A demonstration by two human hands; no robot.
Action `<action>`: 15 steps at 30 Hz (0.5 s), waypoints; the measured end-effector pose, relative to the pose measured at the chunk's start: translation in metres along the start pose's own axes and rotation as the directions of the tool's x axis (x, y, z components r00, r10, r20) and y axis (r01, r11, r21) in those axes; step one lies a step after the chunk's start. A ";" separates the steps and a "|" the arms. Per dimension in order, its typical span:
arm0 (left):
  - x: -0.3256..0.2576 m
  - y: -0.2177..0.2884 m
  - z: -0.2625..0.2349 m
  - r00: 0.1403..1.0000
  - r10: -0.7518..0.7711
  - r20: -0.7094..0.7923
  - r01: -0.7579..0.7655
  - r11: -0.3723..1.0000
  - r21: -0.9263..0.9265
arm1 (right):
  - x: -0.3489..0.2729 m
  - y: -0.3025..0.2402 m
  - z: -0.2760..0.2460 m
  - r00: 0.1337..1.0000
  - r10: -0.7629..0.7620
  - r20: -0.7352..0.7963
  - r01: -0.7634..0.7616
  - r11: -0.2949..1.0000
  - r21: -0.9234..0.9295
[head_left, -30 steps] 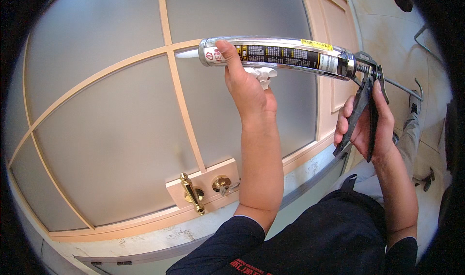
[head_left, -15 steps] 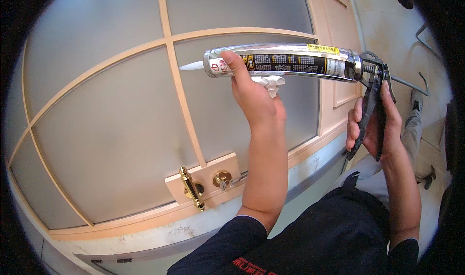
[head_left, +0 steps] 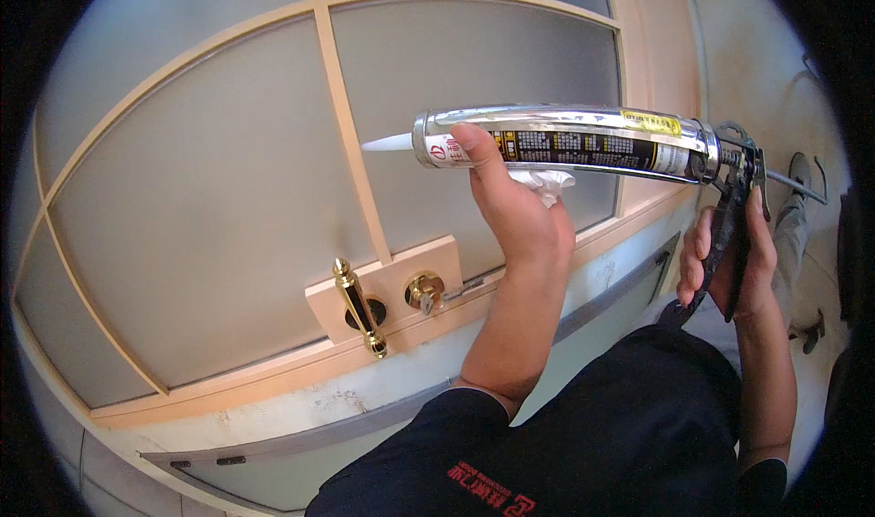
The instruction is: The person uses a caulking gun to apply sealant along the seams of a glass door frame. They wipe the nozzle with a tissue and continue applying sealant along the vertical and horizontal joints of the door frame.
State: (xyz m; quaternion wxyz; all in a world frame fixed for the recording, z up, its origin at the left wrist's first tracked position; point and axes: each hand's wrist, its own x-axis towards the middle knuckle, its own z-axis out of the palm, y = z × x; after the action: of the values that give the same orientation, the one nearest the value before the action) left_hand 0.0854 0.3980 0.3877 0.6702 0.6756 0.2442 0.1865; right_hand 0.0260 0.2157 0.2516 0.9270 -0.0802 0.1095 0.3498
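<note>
A silver caulking gun [head_left: 565, 121] with a sealant cartridge in it lies across the view, its white tapered nozzle [head_left: 387, 143] pointing left. My left hand [head_left: 524, 212] supports the front of the barrel from below, thumb up along its side. A crumpled white tissue [head_left: 547, 183] is pinched between that hand and the barrel. At the rear, my right hand [head_left: 738, 253] is wrapped round the black handle and trigger [head_left: 723, 235]. Behind the nozzle stands a light wooden door frame [head_left: 351, 143] with frosted glass panes [head_left: 210, 216].
A brass door handle [head_left: 360, 307] and a lock with a key [head_left: 425, 293] sit on a wooden plate below the nozzle. The gun's bent metal rod [head_left: 797, 185] sticks out to the right. A grey metal strip [head_left: 310, 440] runs along the lower edge.
The caulking gun and both hands have shifted right and slightly down in the view. The door has moved upward in the picture. Both hands keep their hold.
</note>
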 end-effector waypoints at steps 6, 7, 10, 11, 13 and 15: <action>-0.022 0.001 -0.013 0.991 -0.052 -0.120 0.048 0.998 -0.037 | -0.005 -0.013 -0.001 0.988 0.154 0.024 -0.153 0.987 -0.046; -0.026 0.000 -0.016 0.988 -0.067 -0.137 0.062 0.997 -0.037 | -0.005 -0.016 0.000 0.984 0.179 0.023 -0.178 0.982 -0.058; -0.037 0.000 -0.021 0.973 -0.115 -0.201 0.101 0.992 -0.078 | -0.008 -0.028 0.001 0.971 0.239 0.019 -0.236 0.967 -0.092; -0.039 0.000 -0.024 0.976 -0.109 -0.188 0.096 0.993 -0.075 | -0.009 -0.030 0.001 0.964 0.265 -0.005 -0.264 0.959 -0.102; -0.045 -0.002 -0.026 0.979 -0.072 -0.190 0.064 0.997 -0.050 | -0.009 -0.034 0.000 0.959 0.284 -0.003 -0.283 0.953 -0.108; -0.049 -0.003 -0.030 0.970 -0.086 -0.229 0.070 0.995 -0.078 | -0.009 -0.035 0.001 0.951 0.310 -0.004 -0.309 0.945 -0.110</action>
State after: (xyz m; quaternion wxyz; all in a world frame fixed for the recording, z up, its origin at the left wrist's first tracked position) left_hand 0.0280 0.3944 0.3891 0.6669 0.6154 0.3405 0.2461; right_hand 0.0435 0.1840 0.2572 0.8555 -0.1100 0.0953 0.4970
